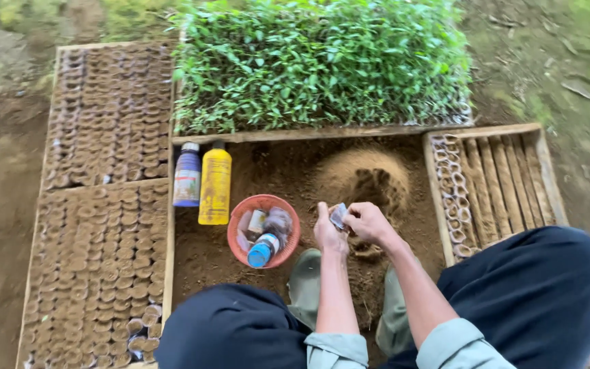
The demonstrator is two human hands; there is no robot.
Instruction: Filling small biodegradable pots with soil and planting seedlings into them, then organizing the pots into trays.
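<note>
Both of my hands meet over a patch of loose brown soil. My left hand and my right hand pinch a small, shiny plastic pot or sleeve between them. Just beyond the hands rises a mound of soil with a scooped hollow. To the left of my left hand stands a red basket with a blue-capped little bottle and clear plastic bags in it.
A purple bottle and a yellow bottle lie by the basket. Wooden trays of several soil-filled pots fill the left side. A tray of green seedlings sits at the back; a partly filled tray is on the right.
</note>
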